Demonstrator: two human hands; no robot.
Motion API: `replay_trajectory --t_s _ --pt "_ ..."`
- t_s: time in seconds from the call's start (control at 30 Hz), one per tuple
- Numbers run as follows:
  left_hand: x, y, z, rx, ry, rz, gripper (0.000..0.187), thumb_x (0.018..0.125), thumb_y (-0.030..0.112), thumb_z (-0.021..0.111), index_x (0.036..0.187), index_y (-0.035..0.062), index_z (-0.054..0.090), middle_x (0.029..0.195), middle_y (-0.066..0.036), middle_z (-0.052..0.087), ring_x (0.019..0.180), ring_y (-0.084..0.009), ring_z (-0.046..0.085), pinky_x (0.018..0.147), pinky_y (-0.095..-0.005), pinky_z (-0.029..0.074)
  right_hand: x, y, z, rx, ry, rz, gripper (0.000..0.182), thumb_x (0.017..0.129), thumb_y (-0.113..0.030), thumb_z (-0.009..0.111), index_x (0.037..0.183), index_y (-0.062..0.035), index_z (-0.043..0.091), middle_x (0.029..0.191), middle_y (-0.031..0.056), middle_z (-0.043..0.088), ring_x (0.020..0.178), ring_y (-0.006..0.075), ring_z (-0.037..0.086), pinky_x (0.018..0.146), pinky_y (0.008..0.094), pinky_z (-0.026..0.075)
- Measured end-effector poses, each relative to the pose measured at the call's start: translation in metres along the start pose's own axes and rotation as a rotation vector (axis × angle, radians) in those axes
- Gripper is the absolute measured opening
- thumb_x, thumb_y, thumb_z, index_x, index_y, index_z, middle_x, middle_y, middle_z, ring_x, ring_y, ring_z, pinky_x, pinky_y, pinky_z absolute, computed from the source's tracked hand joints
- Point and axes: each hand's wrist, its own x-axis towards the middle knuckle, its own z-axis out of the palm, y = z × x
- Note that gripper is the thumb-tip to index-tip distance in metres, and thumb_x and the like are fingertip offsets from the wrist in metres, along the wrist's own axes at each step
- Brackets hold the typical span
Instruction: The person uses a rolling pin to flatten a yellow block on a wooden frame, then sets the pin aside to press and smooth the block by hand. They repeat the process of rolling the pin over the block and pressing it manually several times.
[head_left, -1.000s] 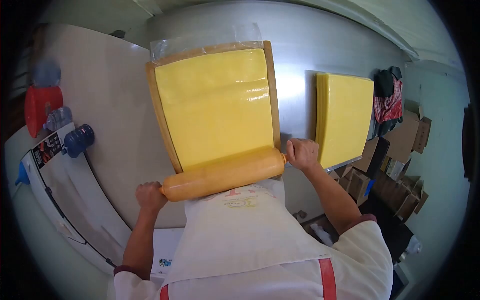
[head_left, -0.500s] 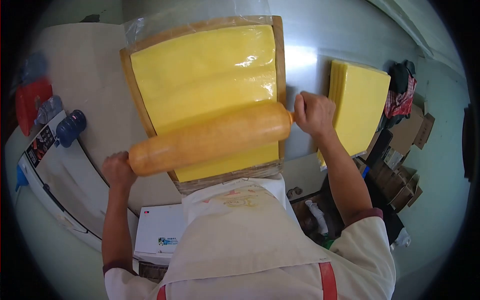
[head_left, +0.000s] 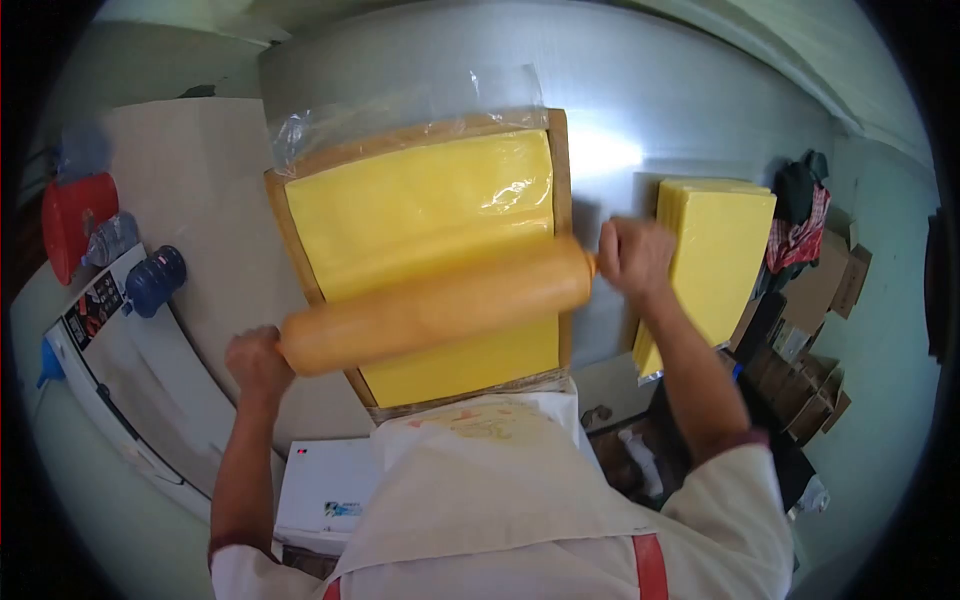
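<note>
Fingers: both hands are curling shut around the handles of 1 rolling pin (head_left: 437, 312).
Left hand (head_left: 256, 362): gripping the near-left end.
Right hand (head_left: 633, 256): gripping the far-right end.
Pin: lying between them, slanting across the yellow sheet (head_left: 420, 215) in the wooden frame (head_left: 560, 180).

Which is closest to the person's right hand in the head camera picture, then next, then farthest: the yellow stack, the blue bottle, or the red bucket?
From the right hand:
1. Yellow stack, just beside it.
2. Blue bottle, far left.
3. Red bucket, farthest left.
</note>
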Motion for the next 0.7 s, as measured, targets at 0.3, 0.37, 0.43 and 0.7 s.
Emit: replay_trajectory --t_s 0.3,0.37,0.43,0.7 --pt "0.028 0.007 -0.033 -0.142 0.251 0.078 0.016 0.065 0.018 0.068 0.061 0.0084 0.056 0.062 -0.011 0.058 0.06 -0.033 0.057 0.056 -0.0422 0.04 -0.009 -0.004 -0.001 -0.131 -0.076 0.18 0.039 0.091 -0.034 0.047 0.071 -0.0074 0.069 0.064 0.0186 0.064 0.061 0.0392 0.063 0.059 0.0493 0.05" --pt "0.038 0.011 -0.046 -0.287 0.408 0.286 0.012 0.064 0.015 0.064 0.062 0.0081 0.054 0.062 -0.01 0.056 0.06 -0.0334 0.056 0.058 -0.0418 0.041 -0.087 -0.003 0.006 -0.047 -0.132 0.256 0.042 0.094 -0.037 0.047 0.077 -0.0072 0.07 0.069 0.0202 0.066 0.064 0.0391 0.064 0.061 0.0494 0.051" --pt "0.06 0.02 -0.043 -0.433 0.346 0.296 0.01 0.062 0.013 0.061 0.062 0.008 0.052 0.062 -0.01 0.056 0.06 -0.0332 0.055 0.059 -0.042 0.041 -0.169 -0.026 0.003 0.144 -0.221 0.448 0.046 0.099 -0.039 0.044 0.082 -0.005 0.069 0.072 0.023 0.065 0.067 0.0427 0.064 0.065 0.0537 0.049" --pt "0.208 0.124 -0.046 -0.212 0.304 0.572 0.012 0.063 0.018 0.057 0.057 0.009 0.053 0.062 -0.011 0.056 0.06 -0.0339 0.056 0.062 -0.0459 0.045 -0.274 -0.059 0.028 0.371 -0.149 0.996 0.048 0.101 -0.034 0.043 0.076 0.0024 0.06 0.071 0.026 0.059 0.069 0.0474 0.059 0.063 0.0524 0.042"
